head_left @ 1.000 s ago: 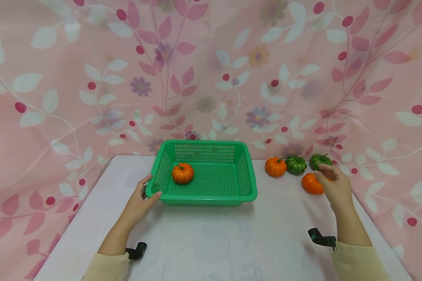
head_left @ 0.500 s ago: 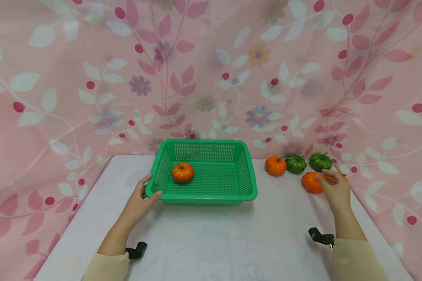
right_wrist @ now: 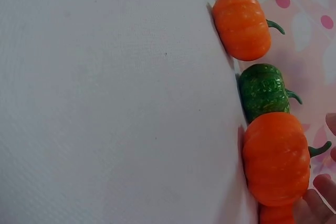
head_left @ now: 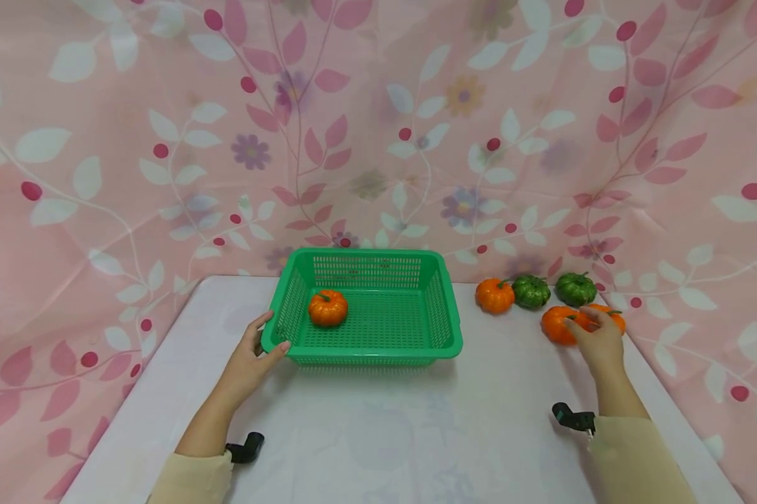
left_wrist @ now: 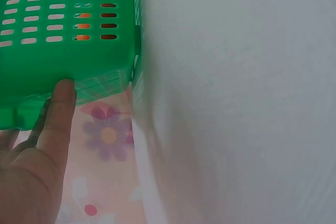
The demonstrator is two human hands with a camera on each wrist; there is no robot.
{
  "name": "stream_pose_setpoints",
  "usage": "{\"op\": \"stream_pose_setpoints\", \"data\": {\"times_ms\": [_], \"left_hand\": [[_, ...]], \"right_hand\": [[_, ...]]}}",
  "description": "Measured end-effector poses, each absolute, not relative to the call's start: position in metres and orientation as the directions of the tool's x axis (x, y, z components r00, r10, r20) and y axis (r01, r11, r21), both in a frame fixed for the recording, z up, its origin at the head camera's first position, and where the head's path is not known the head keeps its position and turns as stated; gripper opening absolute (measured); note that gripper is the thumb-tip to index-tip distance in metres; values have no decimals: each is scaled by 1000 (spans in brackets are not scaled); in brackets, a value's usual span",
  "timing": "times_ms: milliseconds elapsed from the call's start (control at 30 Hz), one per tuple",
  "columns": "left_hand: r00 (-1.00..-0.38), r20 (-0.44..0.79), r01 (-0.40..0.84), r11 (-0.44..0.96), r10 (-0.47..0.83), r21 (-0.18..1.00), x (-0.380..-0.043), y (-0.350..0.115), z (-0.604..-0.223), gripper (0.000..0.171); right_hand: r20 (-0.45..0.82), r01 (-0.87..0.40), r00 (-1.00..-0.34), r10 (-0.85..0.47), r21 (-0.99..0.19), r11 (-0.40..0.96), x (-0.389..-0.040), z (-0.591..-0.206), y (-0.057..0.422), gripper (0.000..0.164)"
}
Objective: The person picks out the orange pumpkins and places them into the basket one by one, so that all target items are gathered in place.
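In the head view, a green plastic basket [head_left: 378, 353] stands at the middle of the table with a small orange pumpkin [head_left: 328, 309] inside. My left hand [head_left: 252, 357] holds the basket's near left corner, thumb at the front and fingers along the side. On the right, my right hand [head_left: 600, 343] is spread over two orange pumpkins, its thumb and fingers around the top of the nearer one [head_left: 559, 326]; the other orange pumpkin [head_left: 616, 320] is partly covered by the hand. In the right wrist view, fingertips [right_wrist: 324, 186] appear beside the nearer pumpkin's stem.
Behind the right hand, one more orange pumpkin [head_left: 494, 296] sits beside a green pumpkin [head_left: 531, 292], with a second green pumpkin [head_left: 575, 289] farther right. A white cloth covers the table [head_left: 378, 434]. A pink floral curtain [head_left: 378, 140] hangs along the back and sides.
My right hand has come down and slightly left onto the nearer orange pumpkin, uncovering the far green one and part of the orange one at right. The left hand keeps its place.
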State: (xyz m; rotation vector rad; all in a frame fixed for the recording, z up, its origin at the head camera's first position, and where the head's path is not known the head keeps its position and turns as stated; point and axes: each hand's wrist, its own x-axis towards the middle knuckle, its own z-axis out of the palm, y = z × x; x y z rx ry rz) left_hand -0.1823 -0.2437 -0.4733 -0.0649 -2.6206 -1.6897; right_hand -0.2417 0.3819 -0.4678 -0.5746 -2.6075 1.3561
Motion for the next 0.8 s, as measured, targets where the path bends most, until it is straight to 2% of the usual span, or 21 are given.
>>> {"op": "stream_pose_setpoints", "data": {"times_ms": [533, 800], "left_hand": [[-999, 34, 43, 394, 29, 918, -182, -244, -472, 82], [-999, 34, 45, 398, 35, 916, -181, -245, -473, 84]], "right_hand": [[-105, 310, -924, 367, -767, 562, -250, -471, 386, 80], [-123, 323, -923, 365, -764, 559, -251, -476, 387, 80]]}}
